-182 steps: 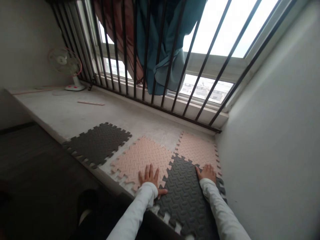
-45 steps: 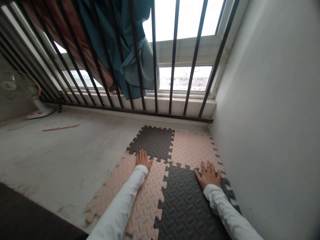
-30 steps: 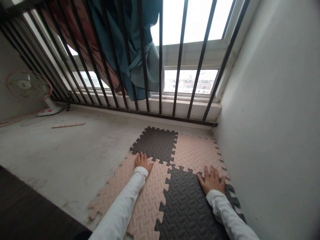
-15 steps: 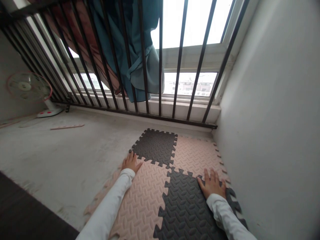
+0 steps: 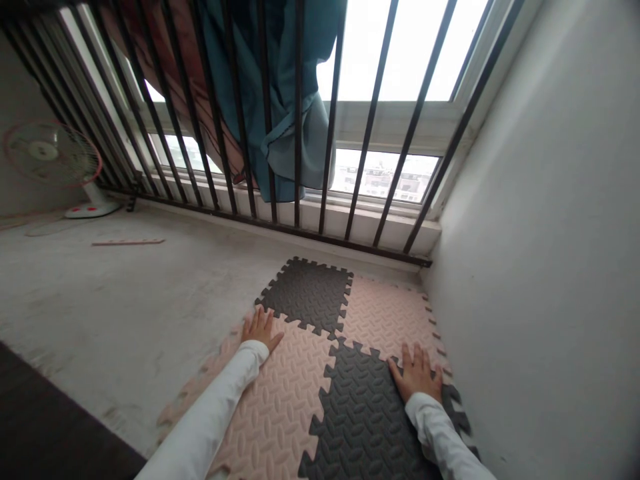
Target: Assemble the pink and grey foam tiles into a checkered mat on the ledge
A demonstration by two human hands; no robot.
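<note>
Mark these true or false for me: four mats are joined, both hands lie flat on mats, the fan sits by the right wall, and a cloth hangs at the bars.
1. Four mats are joined in a checker pattern. True: two dark mats and two pink mats alternate.
2. Both hands lie flat on mats. True: the left hand rests at the pink mat's far left corner, the right hand on the near dark mat.
3. The fan sits by the right wall. False: the fan stands far left.
4. A cloth hangs at the bars. True: a teal cloth hangs at the bars.
5. The right hand grips a bar. False: it lies open on the mat.
</note>
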